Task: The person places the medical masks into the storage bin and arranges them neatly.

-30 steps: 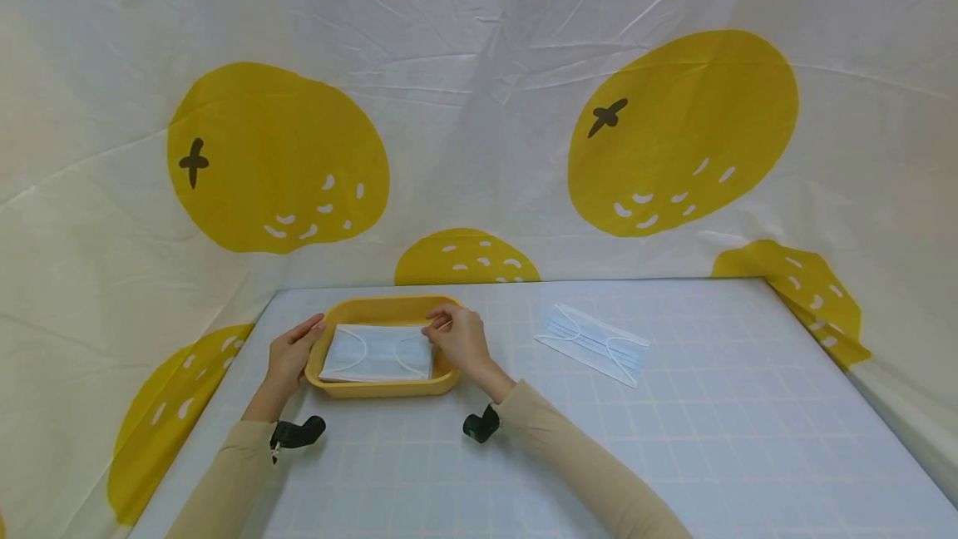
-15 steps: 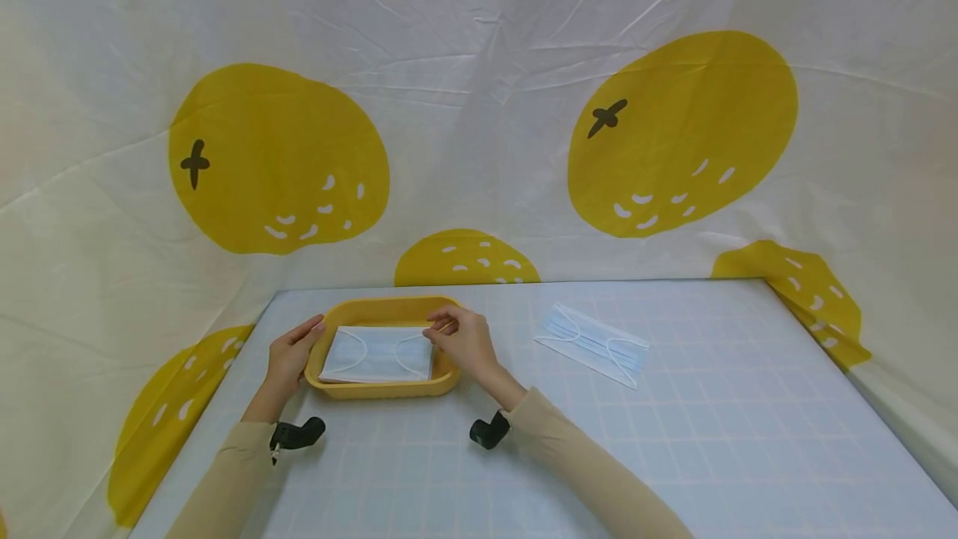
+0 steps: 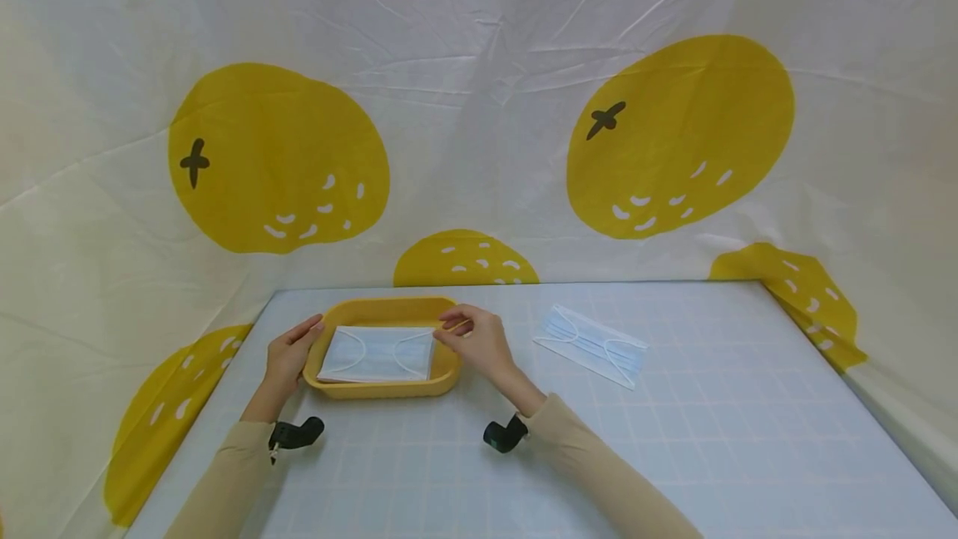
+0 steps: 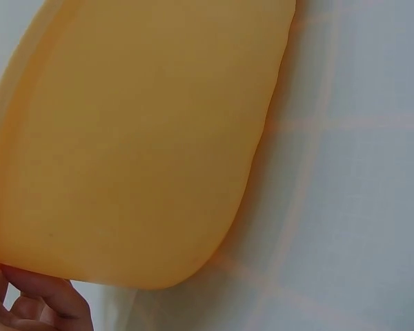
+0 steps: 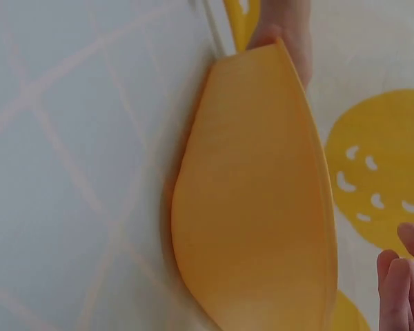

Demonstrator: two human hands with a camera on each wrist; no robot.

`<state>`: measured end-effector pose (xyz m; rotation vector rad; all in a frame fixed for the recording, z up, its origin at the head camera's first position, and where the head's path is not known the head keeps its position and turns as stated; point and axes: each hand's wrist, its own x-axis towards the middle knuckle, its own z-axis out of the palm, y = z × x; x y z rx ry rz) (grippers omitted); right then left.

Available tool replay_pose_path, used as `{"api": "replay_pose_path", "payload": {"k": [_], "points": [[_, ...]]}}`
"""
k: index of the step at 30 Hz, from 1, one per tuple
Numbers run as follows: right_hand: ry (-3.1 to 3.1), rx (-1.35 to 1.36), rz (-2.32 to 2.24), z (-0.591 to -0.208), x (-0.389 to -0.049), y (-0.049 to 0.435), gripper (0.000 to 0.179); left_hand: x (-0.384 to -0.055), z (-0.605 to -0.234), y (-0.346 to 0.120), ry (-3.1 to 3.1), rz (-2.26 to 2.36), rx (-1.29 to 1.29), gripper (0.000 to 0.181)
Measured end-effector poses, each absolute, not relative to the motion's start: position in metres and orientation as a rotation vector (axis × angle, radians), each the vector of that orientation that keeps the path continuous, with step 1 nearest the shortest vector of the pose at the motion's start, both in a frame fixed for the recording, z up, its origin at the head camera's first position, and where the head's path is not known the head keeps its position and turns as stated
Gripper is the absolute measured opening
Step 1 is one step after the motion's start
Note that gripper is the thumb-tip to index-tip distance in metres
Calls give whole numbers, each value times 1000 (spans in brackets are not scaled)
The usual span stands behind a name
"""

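Note:
A yellow tray (image 3: 382, 390) sits on the left half of the table. In it lies a stack of pale blue face masks (image 3: 374, 360), with white ear loops on the top one. My left hand (image 3: 287, 360) holds the tray by its left end; the left wrist view shows curled fingers (image 4: 58, 296) at the rim. Over the tray's right rim is my right hand (image 3: 482, 345), its fingertips beside the top mask's upper right corner. A small gap shows between thumb and fingers (image 5: 397, 289) in the right wrist view. Another face mask (image 3: 591, 345) lies flat, right of the tray.
A pale blue gridded cloth (image 3: 419, 472) covers the table. Behind it hangs a white curtain (image 3: 479, 148) with large yellow fruit prints. A black wrist camera (image 3: 297, 432) sits at the left wrist, and another black camera (image 3: 505, 434) at the right.
My right hand and forearm have shifted a little to the right, off the top mask's corner. The left hand, tray and masks stay in place.

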<state>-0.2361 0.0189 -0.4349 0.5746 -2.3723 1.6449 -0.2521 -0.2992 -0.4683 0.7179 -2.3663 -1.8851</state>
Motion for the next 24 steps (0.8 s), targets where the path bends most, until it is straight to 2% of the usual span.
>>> {"api": "replay_pose_path", "payload": {"k": [24], "points": [[-2440, 406, 1519, -425, -229, 86, 21, -251, -468, -299, -2376, -1888, 720, 61]]}}
